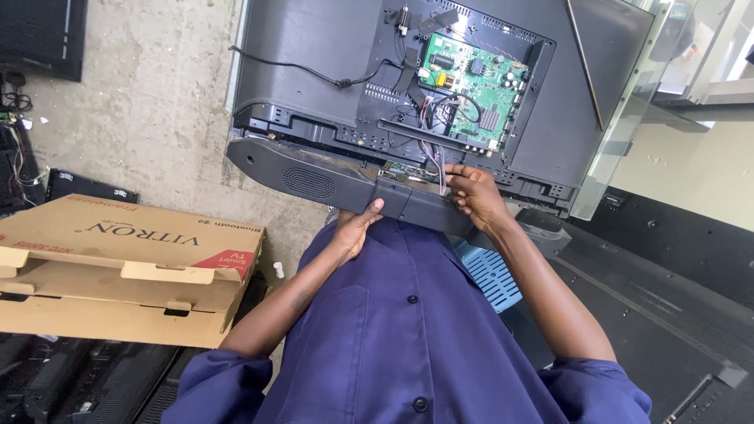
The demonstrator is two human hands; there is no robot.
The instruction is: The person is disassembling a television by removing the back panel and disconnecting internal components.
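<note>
Cardboard box [118,267]: flaps ajar, contents hidden | left hand [355,230] grip: speaker bar [345,187] | right hand [475,196]: apparently pinching ribbon cable [442,179]

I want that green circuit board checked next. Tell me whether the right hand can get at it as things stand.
Probably yes. The right hand rests at the lower edge of the opened television back, just below the green circuit board. The board lies uncovered; only loose wires cross between them. The left hand grips the dark speaker bar.
</note>
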